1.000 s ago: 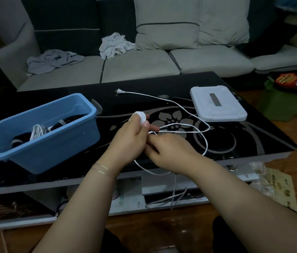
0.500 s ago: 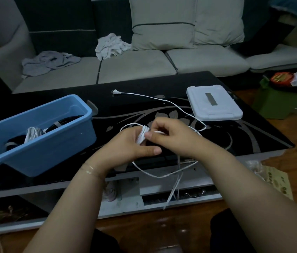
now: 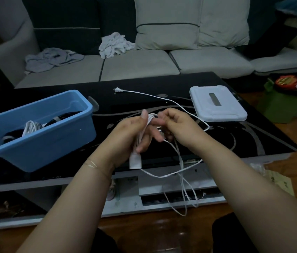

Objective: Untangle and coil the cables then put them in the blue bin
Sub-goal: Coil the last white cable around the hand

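Note:
A white cable (image 3: 164, 97) runs from its plug at the table's far middle to my hands, with loose loops hanging over the front edge. My left hand (image 3: 125, 136) holds several turns of it wound round the fingers, and a white connector block hangs below the palm. My right hand (image 3: 178, 126), just to the right, pinches the cable next to the left fingertips. The blue bin (image 3: 40, 141) stands on the table at the left and holds a white coil and dark cables.
A white lidded box (image 3: 217, 105) lies on the black glass table (image 3: 253, 136) at the right. A sofa with cushions and crumpled cloths stands behind. Green bag and packets sit on the floor at the far right.
Both hands rose a little while winding. The left hand now shows more turns of cable round its fingers, and the connector block hangs below it. The loose loops off the front edge shifted.

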